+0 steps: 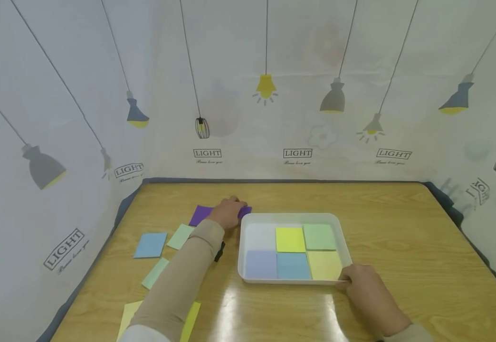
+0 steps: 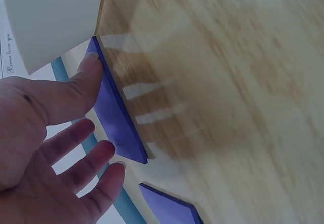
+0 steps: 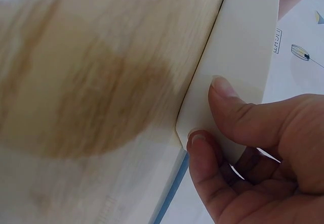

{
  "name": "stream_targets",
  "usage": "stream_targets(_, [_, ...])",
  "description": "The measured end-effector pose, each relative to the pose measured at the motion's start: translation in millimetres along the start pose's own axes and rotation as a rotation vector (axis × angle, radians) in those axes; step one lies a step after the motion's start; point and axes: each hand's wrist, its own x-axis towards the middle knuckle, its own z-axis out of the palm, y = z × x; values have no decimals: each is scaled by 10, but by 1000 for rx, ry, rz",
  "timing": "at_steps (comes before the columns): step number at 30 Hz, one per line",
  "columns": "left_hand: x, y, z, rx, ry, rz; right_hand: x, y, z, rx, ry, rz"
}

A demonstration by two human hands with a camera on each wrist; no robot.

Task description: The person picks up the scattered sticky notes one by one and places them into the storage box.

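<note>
My left hand is at the far left corner of the white tray, its thumb laid on a purple sticky note pad. The other fingers are bent, and the index finger is hidden. A second purple pad lies just left of that hand. At the tray's near right corner my right hand pinches the wall between thumb and fingers. Inside the tray sit a bright yellow pad, a green pad, a lavender pad, a blue pad and a pale yellow pad.
Left of the tray lie a blue pad and two green pads, one partly behind my left sleeve. Yellow pads show under that forearm near the front. A lamp-printed backdrop rises behind the wooden table.
</note>
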Motion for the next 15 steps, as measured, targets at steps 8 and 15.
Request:
stream_targets(8, [14, 40, -7, 48, -38, -35, -5, 5, 4, -6, 6, -4])
stream_targets(15, [96, -15, 16, 29, -15, -58, -2, -5, -2, -15, 13, -13])
